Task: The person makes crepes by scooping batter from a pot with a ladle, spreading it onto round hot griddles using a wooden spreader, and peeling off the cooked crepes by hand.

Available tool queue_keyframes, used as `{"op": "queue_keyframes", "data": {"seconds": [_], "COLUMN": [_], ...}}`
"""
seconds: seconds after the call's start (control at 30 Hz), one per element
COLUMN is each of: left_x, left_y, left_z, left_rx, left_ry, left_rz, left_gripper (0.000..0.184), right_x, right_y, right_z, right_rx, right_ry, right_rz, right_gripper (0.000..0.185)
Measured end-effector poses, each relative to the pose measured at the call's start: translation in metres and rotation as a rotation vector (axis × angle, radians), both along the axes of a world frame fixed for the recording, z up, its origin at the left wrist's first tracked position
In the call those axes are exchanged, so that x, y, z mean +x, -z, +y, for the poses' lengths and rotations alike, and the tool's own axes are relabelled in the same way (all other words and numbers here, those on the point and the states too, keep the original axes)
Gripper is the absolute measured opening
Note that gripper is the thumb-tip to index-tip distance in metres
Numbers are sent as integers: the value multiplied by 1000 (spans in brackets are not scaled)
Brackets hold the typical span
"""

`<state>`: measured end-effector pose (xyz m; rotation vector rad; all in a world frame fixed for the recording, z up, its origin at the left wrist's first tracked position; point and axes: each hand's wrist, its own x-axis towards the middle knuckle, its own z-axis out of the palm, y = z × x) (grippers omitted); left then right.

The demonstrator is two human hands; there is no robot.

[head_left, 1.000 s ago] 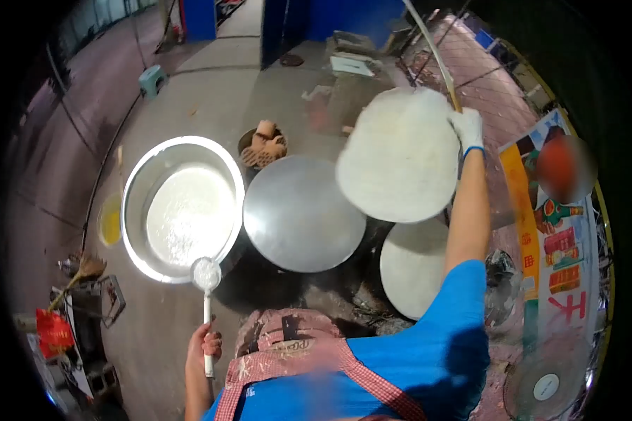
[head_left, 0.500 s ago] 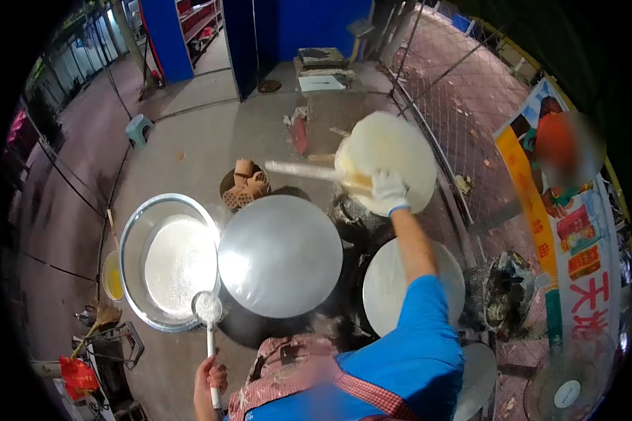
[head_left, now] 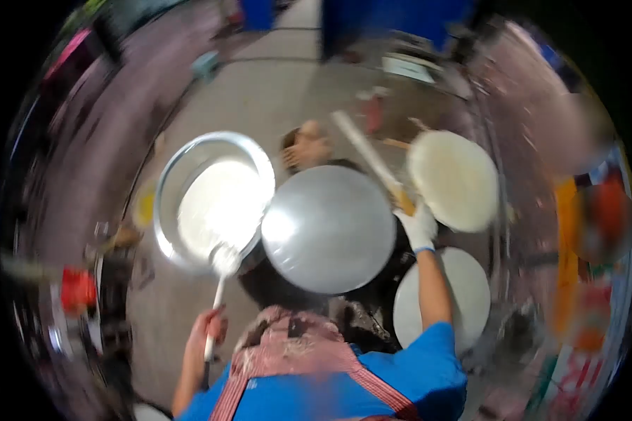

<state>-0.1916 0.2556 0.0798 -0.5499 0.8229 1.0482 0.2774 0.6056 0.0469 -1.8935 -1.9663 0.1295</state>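
My left hand (head_left: 214, 326) is wrapped round the white handle of a ladle (head_left: 225, 259). The ladle's bowl, coated in white, is at the near rim of a large metal basin (head_left: 164, 217). White batter (head_left: 221, 210) lies in that basin. On my right hand (head_left: 419, 226) is a white glove; it grips a long flat spatula (head_left: 369, 153) by its yellowish end, the blade pointing up and left. Beside that hand lies a pale round flatbread (head_left: 455, 181). Between my hands sits a round grey griddle (head_left: 328, 231) with a bare, shiny top.
A second round plate (head_left: 474, 298) lies under my right forearm. Reddish-brown perforated blocks (head_left: 309, 146) stand behind the griddle. A small stool (head_left: 206, 65) is farther back, and a printed banner (head_left: 583, 295) hangs at the right. Much of the view is blurred.
My right hand has drawn back from over the flatbread towards the griddle, and the spatula has swung to point more away from me. The ladle stays at the basin's rim; the view has shifted.
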Motion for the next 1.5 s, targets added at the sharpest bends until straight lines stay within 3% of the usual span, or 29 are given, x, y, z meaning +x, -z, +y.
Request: {"op": "queue_keyframes", "data": {"seconds": [0.03,0.07,0.13,0.2,0.23,0.27,0.37,0.43,0.47,0.53,0.6,0.63,0.67,0.7,0.77,0.87,0.97,1.03,1.17,1.2,1.3,1.4,1.5], "left_x": [2,-9,-33,-64,-74,-83,-145,-208,-226,-264,-283,-285,-294,-298,-294,-295,-290,-284,-268,-265,-258,-259,-264], "left_y": [-5,6,7,38,24,13,49,128,157,268,366,258,249,244,245,273,271,240,94,55,-83,-178,-258], "left_z": [6,2,9,10,21,33,59,72,86,107,118,129,136,137,137,130,135,138,143,139,127,114,103], "left_rx": [-21,37,56,283,319,344,255,290,160,-114,-45,-209,-155,-105,-1,67,133,113,72,188,256,543,821], "left_ry": [-34,-80,-105,-203,-155,-89,2,143,151,351,540,588,656,721,837,837,901,736,374,337,214,259,329], "left_rz": [109,42,-65,-278,-8,256,381,312,340,467,491,443,540,632,813,904,686,503,178,295,241,440,933], "left_gripper": [16,28,26,26,28,30,27,21,15,12,16,14,15,16,20,31,24,22,20,23,16,9,37], "right_x": [-29,-57,-93,-148,-169,-210,-296,-363,-390,-436,-458,-459,-461,-453,-468,-462,-443,-441,-421,-415,-416,-415,-420], "right_y": [-18,-29,-10,-19,-7,-49,-41,-20,5,14,-15,-18,-21,16,12,17,55,53,12,1,-43,-97,-161], "right_z": [-13,-25,-25,-34,-27,-37,-41,-62,-71,-98,-109,-112,-113,-121,-142,-166,-198,-220,-256,-259,-253,-216,-187], "right_rx": [-106,-224,-282,-270,-284,-513,-487,-510,-501,-544,-656,-693,-710,-800,-844,-796,-802,-810,-616,-532,-180,68,279], "right_ry": [76,159,33,-124,-270,-258,-521,-621,-662,-789,-647,-543,-436,-360,-405,-274,-183,-140,-41,-64,-184,-238,-274], "right_rz": [75,137,161,263,378,371,-170,-390,-509,-505,-523,-474,-420,-516,-524,-353,-336,-284,-88,-14,213,360,600], "right_gripper": [65,59,52,40,36,37,36,26,24,23,27,29,31,37,38,41,42,43,40,38,29,27,26]}}
